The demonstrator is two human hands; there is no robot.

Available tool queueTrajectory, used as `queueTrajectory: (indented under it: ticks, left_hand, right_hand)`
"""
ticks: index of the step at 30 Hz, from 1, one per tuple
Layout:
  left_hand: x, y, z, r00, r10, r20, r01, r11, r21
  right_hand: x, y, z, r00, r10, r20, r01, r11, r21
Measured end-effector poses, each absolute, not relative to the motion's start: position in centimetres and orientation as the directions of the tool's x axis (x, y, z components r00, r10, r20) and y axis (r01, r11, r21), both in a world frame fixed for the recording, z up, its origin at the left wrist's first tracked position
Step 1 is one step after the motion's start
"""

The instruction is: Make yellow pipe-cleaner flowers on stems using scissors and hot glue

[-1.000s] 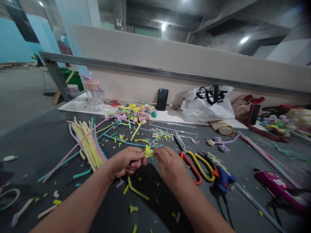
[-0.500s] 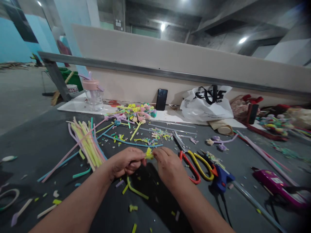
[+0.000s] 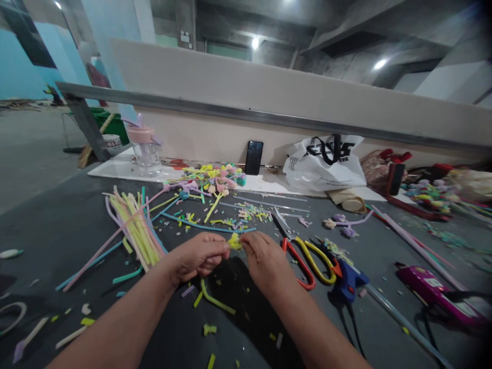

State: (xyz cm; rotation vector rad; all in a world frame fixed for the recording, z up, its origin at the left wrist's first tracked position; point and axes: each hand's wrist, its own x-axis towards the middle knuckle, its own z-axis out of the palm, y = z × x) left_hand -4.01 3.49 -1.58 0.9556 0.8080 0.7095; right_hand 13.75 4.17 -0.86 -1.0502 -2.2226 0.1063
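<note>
My left hand [image 3: 198, 258] and my right hand [image 3: 264, 259] meet over the dark table [image 3: 57, 225], both pinching a small yellow pipe-cleaner piece [image 3: 233, 241] between their fingertips. Its stem [image 3: 212, 300] curves down below my left hand onto the table. A bundle of pastel pipe cleaners [image 3: 134, 230] lies to the left of my left hand. Scissors with red and yellow handles [image 3: 305, 256] lie just right of my right hand.
A blue glue gun [image 3: 348, 279] and a magenta glue gun [image 3: 434, 292] lie to the right. Finished pipe-cleaner flowers [image 3: 215, 177], a phone [image 3: 254, 158], a white bag [image 3: 326, 164] and a pink-lidded jar [image 3: 146, 148] stand at the back. Cut scraps litter the surface.
Both hands stayed together on the yellow piece, with only small finger shifts. The view drifted slightly.
</note>
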Motion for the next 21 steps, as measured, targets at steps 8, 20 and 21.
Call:
queueTrajectory:
  ticks: [8,20,21]
  left_hand:
    - [-3.9,3.6,-1.4,0.452,0.875,-0.173,-0.365,0.358,0.859]
    - [-2.6,3.1,-2.0,0.441,0.886,-0.145,-0.458,0.361,0.812]
    - [-2.6,3.2,-2.1,0.437,0.887,-0.146,-0.457,0.359,0.814]
  right_hand:
    - [13.1,4.7,-1.4,-0.103,0.979,0.177,-0.002,0.178,-0.984]
    - [11.6,3.1,-1.0,-0.455,0.865,-0.21,-0.483,-0.438,-0.758]
    - [11.6,3.1,-1.1,-0.448,0.871,-0.203,-0.495,-0.431,-0.755]
